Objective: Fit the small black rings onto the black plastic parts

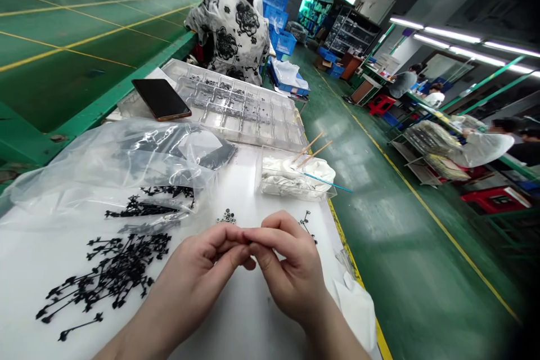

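Note:
My left hand [208, 261] and my right hand [289, 261] meet over the white tabletop, thumbs and fingertips pinched together. Whatever they hold, if anything, is hidden by the fingers. Left of them lies a loose pile of thin black plastic parts [122, 264] with knobbed ends. More such parts [147, 205] spill from a clear plastic bag [105, 152]. Just beyond my fingers sits a small cluster of round metallic pieces [228, 215]. A few black parts [306, 219] rest past my right hand.
Farther back are a clear compartment tray [270, 129] with small pieces, a phone [161, 98], and a clear box [295, 183] holding white cloth and thin sticks. White cloth [356, 306] lies at the right edge. A person in a patterned top [236, 34] sits ahead.

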`<action>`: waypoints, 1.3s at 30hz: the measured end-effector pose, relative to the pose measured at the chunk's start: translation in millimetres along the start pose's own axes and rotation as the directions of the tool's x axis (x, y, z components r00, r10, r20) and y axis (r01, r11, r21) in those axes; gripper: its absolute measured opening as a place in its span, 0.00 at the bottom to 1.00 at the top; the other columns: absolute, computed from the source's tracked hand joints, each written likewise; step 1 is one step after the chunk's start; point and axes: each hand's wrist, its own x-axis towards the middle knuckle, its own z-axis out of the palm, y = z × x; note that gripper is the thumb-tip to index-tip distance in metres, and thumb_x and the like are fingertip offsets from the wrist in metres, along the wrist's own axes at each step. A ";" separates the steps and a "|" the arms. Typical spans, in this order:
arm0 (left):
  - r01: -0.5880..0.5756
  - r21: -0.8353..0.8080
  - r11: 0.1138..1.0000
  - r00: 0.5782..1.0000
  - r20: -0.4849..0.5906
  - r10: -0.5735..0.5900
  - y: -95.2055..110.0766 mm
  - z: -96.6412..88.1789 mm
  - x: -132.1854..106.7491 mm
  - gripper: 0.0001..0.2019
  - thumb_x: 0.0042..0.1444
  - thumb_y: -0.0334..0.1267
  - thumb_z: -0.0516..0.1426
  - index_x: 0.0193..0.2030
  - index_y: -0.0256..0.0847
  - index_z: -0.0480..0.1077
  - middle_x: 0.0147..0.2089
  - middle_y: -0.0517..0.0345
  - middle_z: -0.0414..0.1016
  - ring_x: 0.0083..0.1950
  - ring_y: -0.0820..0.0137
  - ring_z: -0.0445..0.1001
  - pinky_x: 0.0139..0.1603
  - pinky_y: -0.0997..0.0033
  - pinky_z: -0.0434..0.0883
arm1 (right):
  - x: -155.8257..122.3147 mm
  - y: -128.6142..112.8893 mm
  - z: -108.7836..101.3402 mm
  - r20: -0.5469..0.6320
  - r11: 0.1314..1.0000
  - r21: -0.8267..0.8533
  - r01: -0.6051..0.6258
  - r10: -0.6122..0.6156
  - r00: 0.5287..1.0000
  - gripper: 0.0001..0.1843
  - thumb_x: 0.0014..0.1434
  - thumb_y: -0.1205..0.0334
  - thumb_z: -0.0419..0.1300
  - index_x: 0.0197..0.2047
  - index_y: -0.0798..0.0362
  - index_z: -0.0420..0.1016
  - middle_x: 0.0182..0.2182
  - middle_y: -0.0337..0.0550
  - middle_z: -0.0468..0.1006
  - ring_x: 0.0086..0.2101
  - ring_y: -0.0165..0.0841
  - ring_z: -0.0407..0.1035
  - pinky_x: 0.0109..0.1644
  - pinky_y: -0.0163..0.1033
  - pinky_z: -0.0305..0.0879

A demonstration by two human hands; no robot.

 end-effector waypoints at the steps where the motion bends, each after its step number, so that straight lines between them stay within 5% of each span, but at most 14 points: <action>1: -0.009 0.019 1.000 1.000 -0.004 0.009 1.2 -0.4 0.0 0.11 0.72 0.50 0.61 0.43 0.50 0.81 0.37 0.60 0.87 0.41 0.64 0.86 0.43 0.72 0.76 | 0.4 -0.2 0.1 -0.009 1.000 -0.002 -0.001 0.001 1.000 0.16 0.71 0.69 0.63 0.56 0.44 0.86 0.37 0.42 0.76 0.37 0.32 0.75 0.39 0.36 0.76; 6: 0.032 -0.041 0.999 0.998 -0.048 -0.034 8.4 3.3 -1.4 0.11 0.69 0.50 0.63 0.38 0.49 0.81 0.34 0.58 0.87 0.40 0.61 0.86 0.42 0.70 0.77 | 1.8 4.8 -8.0 -0.087 0.997 -0.039 -0.074 0.070 0.994 0.13 0.71 0.66 0.62 0.55 0.46 0.83 0.39 0.43 0.79 0.36 0.33 0.75 0.40 0.39 0.74; 8: 0.067 -0.108 0.992 0.992 -0.098 -0.078 12.8 6.4 -3.0 0.11 0.67 0.51 0.65 0.38 0.48 0.81 0.34 0.56 0.87 0.40 0.58 0.86 0.44 0.68 0.78 | 3.0 14.1 -20.7 -0.267 0.987 -0.051 -0.155 0.136 0.954 0.10 0.71 0.61 0.63 0.54 0.48 0.82 0.38 0.42 0.78 0.35 0.33 0.73 0.40 0.39 0.73; 10: 0.099 -0.140 0.985 0.983 -0.142 -0.119 16.3 8.6 -4.9 0.11 0.66 0.52 0.66 0.38 0.48 0.81 0.34 0.55 0.87 0.39 0.59 0.86 0.44 0.68 0.78 | 5.7 28.1 -40.1 -0.594 0.970 -0.015 -0.243 0.187 0.783 0.12 0.70 0.56 0.65 0.54 0.48 0.78 0.39 0.41 0.75 0.35 0.32 0.71 0.38 0.37 0.71; 13: 0.130 -0.138 0.982 0.980 -0.132 -0.149 15.0 7.7 -6.3 0.14 0.66 0.56 0.65 0.38 0.48 0.80 0.35 0.55 0.86 0.40 0.60 0.85 0.44 0.70 0.78 | 12.1 52.7 -73.4 -0.897 0.955 0.145 -0.259 0.237 0.372 0.23 0.64 0.56 0.69 0.59 0.47 0.69 0.43 0.39 0.69 0.37 0.29 0.67 0.35 0.33 0.67; 14: 0.126 -0.126 0.984 0.984 -0.109 -0.140 12.5 6.3 -6.1 0.15 0.66 0.57 0.65 0.39 0.48 0.80 0.36 0.55 0.86 0.40 0.59 0.85 0.44 0.70 0.79 | 14.2 60.4 -82.8 -0.917 0.944 0.210 -0.255 0.281 0.284 0.26 0.61 0.57 0.70 0.59 0.46 0.67 0.43 0.38 0.67 0.36 0.29 0.66 0.33 0.32 0.66; 16: 0.082 -0.074 0.994 0.993 -0.074 -0.087 5.7 3.0 -5.0 0.16 0.66 0.58 0.64 0.41 0.48 0.80 0.37 0.55 0.85 0.41 0.58 0.85 0.44 0.70 0.79 | 17.8 73.7 -95.4 -0.898 0.911 0.323 -0.257 0.381 0.220 0.30 0.57 0.55 0.71 0.58 0.46 0.64 0.39 0.35 0.65 0.31 0.28 0.63 0.28 0.32 0.62; 21: -0.004 0.098 0.995 0.991 -0.134 0.018 -7.3 -3.4 -2.6 0.13 0.65 0.56 0.65 0.45 0.52 0.81 0.42 0.58 0.83 0.42 0.59 0.81 0.43 0.73 0.77 | 25.8 92.6 -97.0 -0.759 0.819 0.518 -0.249 0.574 0.309 0.28 0.52 0.41 0.71 0.43 0.49 0.66 0.31 0.32 0.65 0.24 0.27 0.60 0.22 0.34 0.58; 27: 0.009 0.135 0.991 0.993 -0.116 0.007 -9.4 -6.2 -2.4 0.14 0.67 0.57 0.64 0.46 0.51 0.81 0.42 0.56 0.82 0.42 0.60 0.79 0.40 0.73 0.76 | 33.5 94.1 -93.6 -0.741 0.827 0.531 -0.184 0.559 0.373 0.31 0.49 0.38 0.76 0.40 0.50 0.68 0.29 0.31 0.67 0.23 0.24 0.59 0.23 0.31 0.55; 33: 0.033 0.076 0.997 0.989 -0.149 -0.022 -4.8 -8.2 -3.2 0.14 0.66 0.57 0.64 0.45 0.51 0.81 0.40 0.56 0.81 0.40 0.60 0.78 0.40 0.71 0.76 | 27.6 67.0 -94.0 -0.752 0.846 0.527 -0.083 0.510 0.419 0.29 0.48 0.43 0.79 0.44 0.51 0.73 0.32 0.33 0.69 0.26 0.24 0.59 0.25 0.31 0.55; 39: 0.061 0.010 0.998 0.970 -0.237 -0.057 1.1 -11.7 -6.5 0.16 0.65 0.60 0.64 0.43 0.50 0.79 0.35 0.57 0.78 0.37 0.62 0.76 0.34 0.72 0.73 | 17.4 31.9 -76.9 -0.641 0.773 0.633 0.023 0.508 0.575 0.19 0.56 0.51 0.79 0.43 0.46 0.78 0.37 0.35 0.73 0.29 0.26 0.62 0.27 0.34 0.58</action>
